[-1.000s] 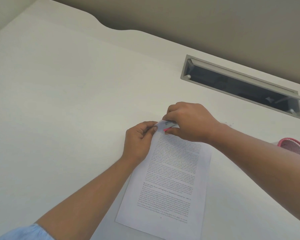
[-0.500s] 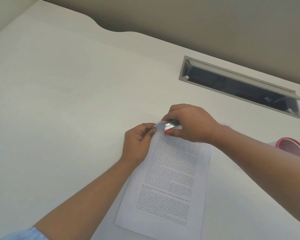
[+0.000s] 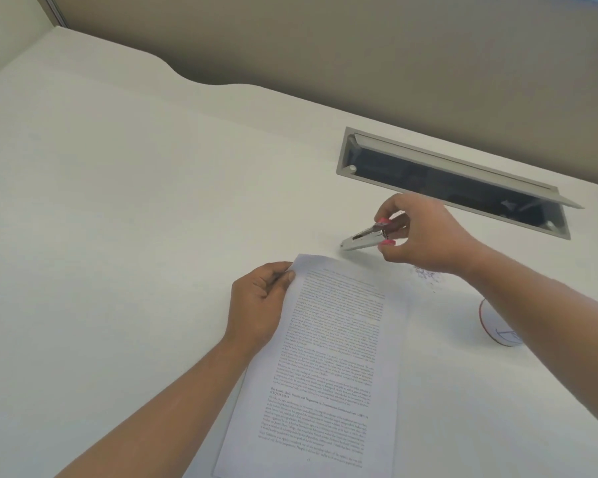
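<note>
Thumb of the left hand [image 3: 256,301] is pinching the far left corner of the printed pages [image 3: 332,357] against curled fingers, likely steadying the stack and offering that corner up; the rest is trailing back from the pinch along the desk [image 3: 118,201]. Right hand [image 3: 425,236] is squeezing a pink-handled metal tool [image 3: 365,236] between thumb and fingertips, nose poking leftward out of the grip, clear of the paper. The pinched corner is lying near, down-left of that nose, not touching.

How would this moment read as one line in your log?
left hand: pinches paper at top corner | right hand: holds staple remover, apart from paper
</note>
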{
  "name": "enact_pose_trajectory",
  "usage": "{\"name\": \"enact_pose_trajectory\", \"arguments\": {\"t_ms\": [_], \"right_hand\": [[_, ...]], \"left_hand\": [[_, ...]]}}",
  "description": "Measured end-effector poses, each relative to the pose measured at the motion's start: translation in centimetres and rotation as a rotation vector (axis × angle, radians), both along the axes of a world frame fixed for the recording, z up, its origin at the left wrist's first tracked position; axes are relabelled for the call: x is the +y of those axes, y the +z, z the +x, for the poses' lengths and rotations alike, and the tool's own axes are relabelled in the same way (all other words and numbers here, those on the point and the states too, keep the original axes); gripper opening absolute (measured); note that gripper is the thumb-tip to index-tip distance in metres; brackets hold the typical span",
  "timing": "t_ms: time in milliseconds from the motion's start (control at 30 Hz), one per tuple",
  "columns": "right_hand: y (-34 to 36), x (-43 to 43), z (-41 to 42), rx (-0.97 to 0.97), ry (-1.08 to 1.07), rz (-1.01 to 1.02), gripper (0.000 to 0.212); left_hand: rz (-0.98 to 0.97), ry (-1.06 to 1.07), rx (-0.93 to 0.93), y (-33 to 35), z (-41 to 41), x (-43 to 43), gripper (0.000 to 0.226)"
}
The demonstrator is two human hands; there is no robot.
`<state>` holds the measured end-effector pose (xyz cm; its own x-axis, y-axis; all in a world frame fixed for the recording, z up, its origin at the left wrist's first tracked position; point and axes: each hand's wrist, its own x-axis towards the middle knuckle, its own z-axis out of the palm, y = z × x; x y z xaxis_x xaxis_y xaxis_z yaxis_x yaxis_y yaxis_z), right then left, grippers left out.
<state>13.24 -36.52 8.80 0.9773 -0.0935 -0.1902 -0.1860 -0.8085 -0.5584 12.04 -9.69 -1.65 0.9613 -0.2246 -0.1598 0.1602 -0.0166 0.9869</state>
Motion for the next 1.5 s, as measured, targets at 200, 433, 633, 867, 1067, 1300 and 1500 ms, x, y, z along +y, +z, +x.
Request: {"name": "enact_pose_trajectory", "arguments": {"t_ms": [200, 433, 633, 867, 1067, 1300, 1500], "right_hand": [[-3.6, -2.2, -0.4, -0.005, -0.246, 0.149, 0.034], [-5.3, -2.9, -0.4, 0.081, -0.127, -0.160, 0.036], [-4.4, -2.1, -1.1, 0.089, -0.127, -0.218, 0.061], [-0.1, 2.1, -7.5, -0.078, -0.354, 0.096, 0.026], [4.7, 9.5, -15.7, -0.071, -0.574, 0.795, 0.005], [10.7, 14.5, -20.4, -0.061, -0.563, 1.183, 0.041], [13.2, 15.5, -22.6, -0.100, -0.487, 1.236, 0.039]], "left_hand": [[0.003, -0.002, -0.003, 0.0, 0.0, -0.1, 0.030], [0.006, 0.000, -0.001, 0.0, 0.0, -0.2, 0.040], [0.038, -0.009, -0.037, 0.1, 0.0, -0.1, 0.039], [0.020, -0.019, -0.047, 2.9, -1.4, 0.2, 0.046], [0.030, 0.020, -0.393, 9.0, -6.2, 1.5, 0.035], [0.075, -0.080, -0.982, 14.7, -10.4, 3.4, 0.035], [0.163, -0.086, -1.316, 17.4, -13.1, 4.4, 0.025]]}}
